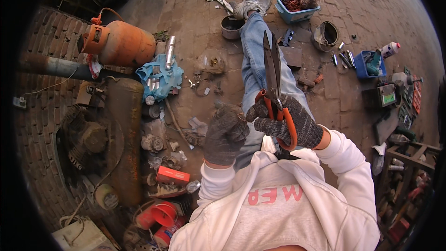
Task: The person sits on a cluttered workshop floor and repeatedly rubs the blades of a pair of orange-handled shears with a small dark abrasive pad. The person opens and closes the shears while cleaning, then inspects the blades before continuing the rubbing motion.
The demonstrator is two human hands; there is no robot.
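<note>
My right hand (290,123), in a dark knitted glove, grips the orange handles of large metal shears (272,72) whose long dark blades point up and away from me, nearly closed. My left hand (225,132), also gloved, is curled just left of the shear handles, pinching what looks like a thin wire; the wire is too fine to make out clearly. Both hands hover above my outstretched leg in blue jeans (260,60), with a grey shoe (251,0) at its far end. I wear a white hooded top.
An orange gas cylinder (121,44) and a rusty compressor tank (123,139) lie at left on the brick paving. Blue bins (295,7), a metal pot (231,27), scattered tools (344,58) and a red funnel (165,214) surround me. A wooden rack (409,167) stands at right.
</note>
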